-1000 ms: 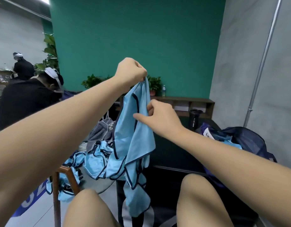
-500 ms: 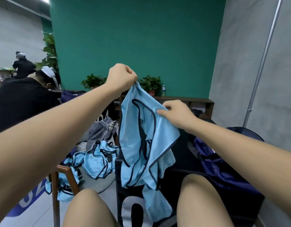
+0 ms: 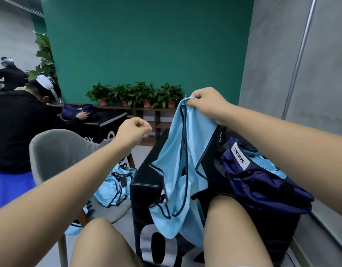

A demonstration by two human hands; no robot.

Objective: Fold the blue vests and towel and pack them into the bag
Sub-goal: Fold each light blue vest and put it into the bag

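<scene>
my right hand [image 3: 205, 106] pinches an unfolded light-blue mesh vest [image 3: 178, 170], left hand [image 3: 134, 130] curled empty; navy fabric bag [image 3: 262, 182] looks partly packed, crumpled vests [image 3: 116, 185] left to fold.

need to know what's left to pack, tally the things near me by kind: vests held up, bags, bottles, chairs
light blue vest, gripped by the right hand: 1
navy bag: 1
black bottle: 1
grey chair: 1
total: 4
vest heap on the grey chair: too tangled to count
</scene>
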